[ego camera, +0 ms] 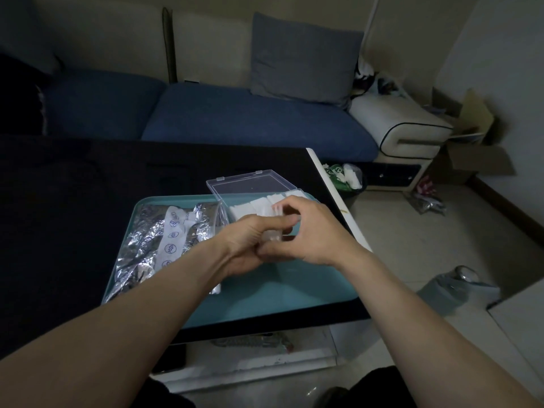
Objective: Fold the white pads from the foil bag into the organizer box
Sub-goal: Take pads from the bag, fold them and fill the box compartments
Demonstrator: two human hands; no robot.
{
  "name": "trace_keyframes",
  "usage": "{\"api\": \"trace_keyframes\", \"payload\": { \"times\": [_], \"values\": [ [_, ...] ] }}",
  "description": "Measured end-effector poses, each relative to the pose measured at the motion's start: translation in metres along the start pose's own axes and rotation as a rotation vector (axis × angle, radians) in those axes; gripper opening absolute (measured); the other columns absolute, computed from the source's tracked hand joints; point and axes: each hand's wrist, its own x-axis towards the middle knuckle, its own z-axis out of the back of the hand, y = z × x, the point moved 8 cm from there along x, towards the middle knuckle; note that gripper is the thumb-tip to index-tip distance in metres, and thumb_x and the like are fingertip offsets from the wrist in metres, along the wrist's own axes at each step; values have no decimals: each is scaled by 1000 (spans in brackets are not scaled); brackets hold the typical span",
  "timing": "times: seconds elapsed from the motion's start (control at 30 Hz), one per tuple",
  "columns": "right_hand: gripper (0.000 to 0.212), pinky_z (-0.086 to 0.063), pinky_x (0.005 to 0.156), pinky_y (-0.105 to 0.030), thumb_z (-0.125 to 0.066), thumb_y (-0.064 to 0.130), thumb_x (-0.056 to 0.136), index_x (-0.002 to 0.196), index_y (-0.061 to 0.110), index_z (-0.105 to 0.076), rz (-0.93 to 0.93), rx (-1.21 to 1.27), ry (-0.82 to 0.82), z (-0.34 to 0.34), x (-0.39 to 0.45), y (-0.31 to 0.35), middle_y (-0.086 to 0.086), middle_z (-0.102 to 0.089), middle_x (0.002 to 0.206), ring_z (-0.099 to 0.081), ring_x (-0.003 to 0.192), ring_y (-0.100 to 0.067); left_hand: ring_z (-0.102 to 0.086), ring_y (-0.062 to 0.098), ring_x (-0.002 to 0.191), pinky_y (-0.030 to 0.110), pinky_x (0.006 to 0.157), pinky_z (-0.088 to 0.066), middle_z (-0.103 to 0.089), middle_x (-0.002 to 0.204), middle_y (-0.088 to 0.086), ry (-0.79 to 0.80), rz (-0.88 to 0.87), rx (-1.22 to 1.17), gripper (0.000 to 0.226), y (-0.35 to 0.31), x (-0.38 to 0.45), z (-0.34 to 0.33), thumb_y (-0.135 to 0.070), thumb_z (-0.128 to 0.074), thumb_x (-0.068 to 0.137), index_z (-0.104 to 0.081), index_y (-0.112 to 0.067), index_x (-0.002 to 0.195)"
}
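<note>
A crumpled silver foil bag (153,240) with a white printed strip lies on the left half of a teal tray (265,301). At the tray's far right stands a clear organizer box (253,184), lid tipped open, with several folded white pads (256,206) inside. Just in front of the box, my left hand (247,245) and my right hand (309,234) meet over the tray. Both pinch one small white pad (272,235) between their fingers. Most of that pad is hidden by the fingers.
The tray sits on a dark table (73,201) whose right edge has a white trim. A blue sofa (235,119) stands behind. On the floor to the right are a small bin (344,178), cardboard boxes (474,154) and a plastic jug (453,290).
</note>
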Motion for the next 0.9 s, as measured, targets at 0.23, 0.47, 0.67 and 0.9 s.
{"api": "trace_keyframes", "payload": {
  "times": [0.23, 0.47, 0.67, 0.9],
  "values": [
    [96, -46, 85, -16, -98, 47, 48, 132, 29, -55, 36, -86, 62, -7, 0, 3, 12, -58, 118, -55, 105, -5, -59, 31, 98, 36, 77, -52, -62, 108, 18, -98, -61, 38, 56, 1, 1, 8, -13, -78, 72, -60, 2, 123],
    [99, -49, 100, -31, -100, 40, 48, 134, 29, -52, 50, -39, 44, -12, 0, 5, 10, -57, 131, -53, 119, -8, -62, 23, 80, 32, 66, -52, -60, 94, 16, -55, -27, 74, 30, 0, 0, 5, -1, -67, 79, -63, -3, 109],
    [111, -45, 103, -29, -99, 35, 51, 144, 26, -40, 53, -54, 33, -17, 1, 7, 4, -49, 138, -48, 127, -12, -57, 19, 70, 29, 60, -47, -57, 81, 11, -89, -49, 100, 13, -3, 0, 10, -3, -60, 81, -66, -7, 91],
    [78, -40, 109, -33, -90, 28, 61, 131, 19, -60, 101, -109, -6, -21, 1, 9, 0, -50, 136, -48, 127, -17, -64, 26, 81, 30, 64, -52, -64, 90, 18, -190, -17, 200, 28, 4, -1, 18, -2, -66, 74, -65, 0, 102]
  ]
}}
